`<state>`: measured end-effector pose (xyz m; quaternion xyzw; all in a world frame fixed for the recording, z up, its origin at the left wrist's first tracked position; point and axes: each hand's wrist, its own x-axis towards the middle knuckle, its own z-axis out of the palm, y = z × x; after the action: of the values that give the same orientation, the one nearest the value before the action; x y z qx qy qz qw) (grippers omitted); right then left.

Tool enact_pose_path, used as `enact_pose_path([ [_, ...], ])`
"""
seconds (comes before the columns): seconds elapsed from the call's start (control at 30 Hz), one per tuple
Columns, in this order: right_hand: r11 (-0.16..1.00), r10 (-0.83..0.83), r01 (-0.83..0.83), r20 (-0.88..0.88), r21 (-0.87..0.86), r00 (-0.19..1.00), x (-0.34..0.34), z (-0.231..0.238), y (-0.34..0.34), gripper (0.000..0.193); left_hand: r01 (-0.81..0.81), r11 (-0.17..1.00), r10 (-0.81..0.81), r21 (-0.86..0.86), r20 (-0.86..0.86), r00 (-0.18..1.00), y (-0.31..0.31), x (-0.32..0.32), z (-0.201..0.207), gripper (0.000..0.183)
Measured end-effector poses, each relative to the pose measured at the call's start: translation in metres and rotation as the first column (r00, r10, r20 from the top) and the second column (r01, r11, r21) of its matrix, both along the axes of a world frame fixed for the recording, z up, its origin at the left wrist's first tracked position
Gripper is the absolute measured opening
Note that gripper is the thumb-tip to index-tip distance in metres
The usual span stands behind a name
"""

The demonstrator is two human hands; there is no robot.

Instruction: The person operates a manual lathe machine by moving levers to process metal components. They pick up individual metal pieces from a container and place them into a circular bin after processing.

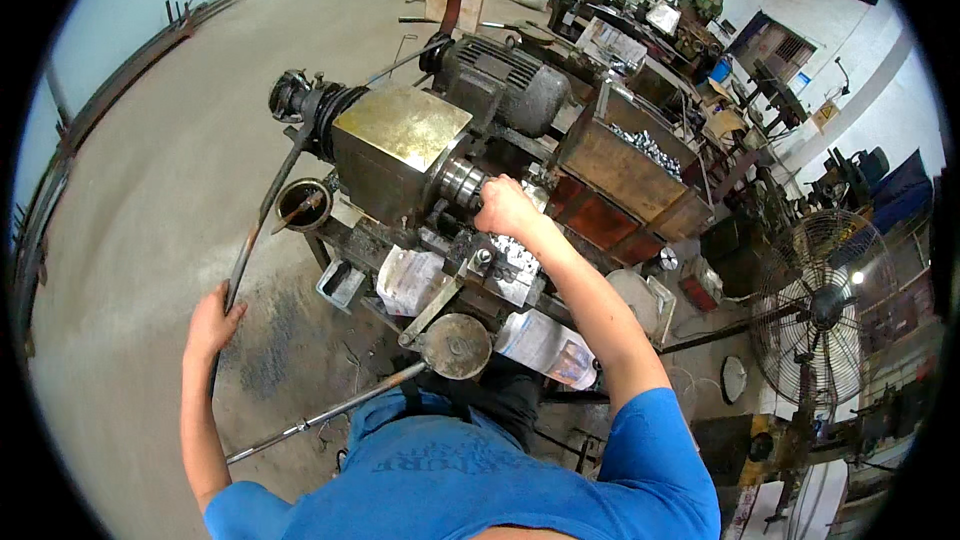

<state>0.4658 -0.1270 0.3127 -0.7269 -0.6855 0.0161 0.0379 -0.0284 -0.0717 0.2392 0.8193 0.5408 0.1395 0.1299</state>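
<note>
My left hand (213, 322) is wrapped round a long dark metal lever (243, 262), which slants up to the rear end of a lathe-like machine's headstock (380, 165). The headstock has a shiny, oily top plate (405, 126). At its front, my right hand (507, 210) is closed with curled fingers right against the round steel chuck (462, 183); whatever the fingers pinch is hidden. Below that hand lies a small slide (512, 270) strewn with bright metal bits. A crank handle (433, 312) and a round disc (456, 347) sit nearer my body.
Behind the headstock stands a finned electric motor (505, 82). To the right is a metal bin (630, 155) holding small shiny parts. A pot with a brush (303, 203) is at the left. A large fan (825, 307) stands far right, and a rod (335, 412) runs beside my waist.
</note>
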Motion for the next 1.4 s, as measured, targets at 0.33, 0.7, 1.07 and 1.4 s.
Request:
enact_pose_path([
  [0.33, 0.969, -0.236, 0.248, -0.347, -0.008, 0.908, -0.019, 0.016, 0.012, 0.027, -0.164, 0.986, 0.166, 0.029, -0.051, 0.985, 0.021, 0.017, -0.021, 0.026],
  [0.7, 0.977, -0.133, 0.173, -0.284, 0.124, 0.95, -0.014, 0.009, 0.018, 0.025, -0.044, 0.937, 0.21, 0.346, -0.457, 0.864, 0.16, -0.076, -0.011, 0.012],
  [1.07, 0.849, -0.06, 0.284, -0.452, 0.446, 0.89, 0.025, 0.031, -0.144, 0.027, -0.125, 0.975, 0.185, -0.185, 0.355, 0.917, 0.096, 0.087, -0.135, 0.036],
  [1.4, 0.482, -0.796, 0.876, -0.417, 0.003, 0.439, 0.107, -0.039, -0.403, 0.036, 0.457, 0.874, -0.452, -0.164, -0.617, 0.644, 0.108, 0.162, -0.185, 0.026],
])
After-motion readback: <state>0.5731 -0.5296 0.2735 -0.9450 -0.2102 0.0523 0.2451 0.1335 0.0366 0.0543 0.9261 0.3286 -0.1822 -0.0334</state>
